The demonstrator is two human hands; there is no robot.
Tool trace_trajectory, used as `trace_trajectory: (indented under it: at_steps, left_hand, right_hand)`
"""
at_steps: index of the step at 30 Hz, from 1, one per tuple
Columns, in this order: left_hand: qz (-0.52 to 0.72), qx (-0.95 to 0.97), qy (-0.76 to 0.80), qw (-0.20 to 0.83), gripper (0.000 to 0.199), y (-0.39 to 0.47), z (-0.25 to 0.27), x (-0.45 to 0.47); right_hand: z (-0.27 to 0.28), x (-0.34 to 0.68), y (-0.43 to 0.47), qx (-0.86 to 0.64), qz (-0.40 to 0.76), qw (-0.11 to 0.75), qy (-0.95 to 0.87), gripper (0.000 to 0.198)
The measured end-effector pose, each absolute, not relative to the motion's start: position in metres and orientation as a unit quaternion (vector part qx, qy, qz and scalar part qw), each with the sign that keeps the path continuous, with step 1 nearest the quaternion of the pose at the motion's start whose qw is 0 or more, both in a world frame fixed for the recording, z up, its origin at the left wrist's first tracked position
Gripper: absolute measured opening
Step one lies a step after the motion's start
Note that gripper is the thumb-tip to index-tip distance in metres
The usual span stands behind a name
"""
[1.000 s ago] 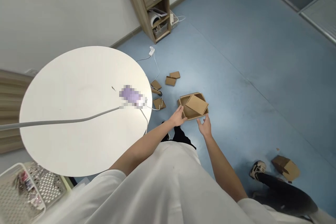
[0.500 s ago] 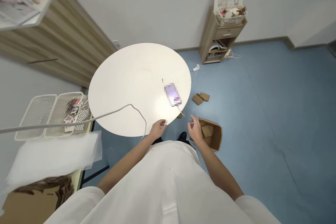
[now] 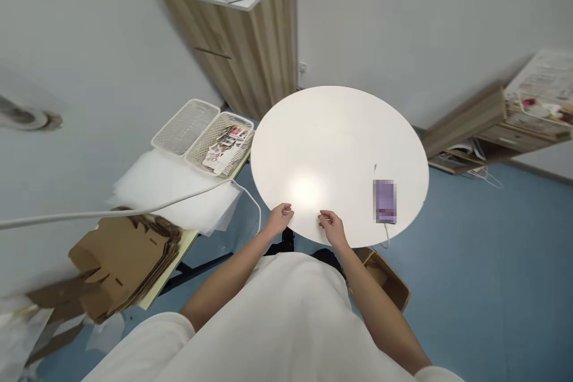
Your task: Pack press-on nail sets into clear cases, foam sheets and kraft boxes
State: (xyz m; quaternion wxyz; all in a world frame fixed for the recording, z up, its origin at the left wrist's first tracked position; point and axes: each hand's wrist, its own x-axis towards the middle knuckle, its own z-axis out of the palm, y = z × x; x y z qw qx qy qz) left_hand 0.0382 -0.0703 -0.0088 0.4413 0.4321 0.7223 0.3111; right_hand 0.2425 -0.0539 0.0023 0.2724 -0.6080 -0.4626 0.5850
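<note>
My left hand (image 3: 280, 218) is at the near edge of a round white table (image 3: 331, 131). Its fingers are loosely curled and apart, with nothing between them. Farther right along the same edge, my right hand (image 3: 332, 228) is over the tabletop, also loosely curled and holding nothing. A purple, blurred-out phone-like rectangle (image 3: 385, 201) lies on the table to the right of my right hand. From its near end runs a white cable (image 3: 387, 237). Beyond it lies a tiny brown object (image 3: 375, 167), too small to name.
At left, a side table holds white plastic baskets (image 3: 181, 125), one with printed cards (image 3: 224, 152), white sheets (image 3: 179, 182) and flat brown cardboard (image 3: 125, 256). A white cord (image 3: 170, 200) crosses there. An open cardboard box (image 3: 385, 277) stands on the floor; a wooden cabinet (image 3: 242, 48) stands behind.
My view has turned left, so the table and purple rectangle appear farther right. My right hand has come over the table edge, closer to my left hand. Both hands remain without anything held.
</note>
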Motion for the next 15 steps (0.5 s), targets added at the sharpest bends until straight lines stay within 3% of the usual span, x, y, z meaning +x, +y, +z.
trace_trajectory:
  at_steps: [7,15]
  left_hand:
    - [0.346,0.349,0.778,0.391,0.029,-0.082,-0.005,-0.040]
    - [0.397,0.252,0.814,0.342,0.034,-0.088,0.004,-0.091]
  right_hand:
    - [0.016,0.160,-0.010,-0.511,0.677,0.127,-0.514,0.033]
    - [0.018,0.086,0.037,-0.458,0.691,0.099,-0.550,0.031]
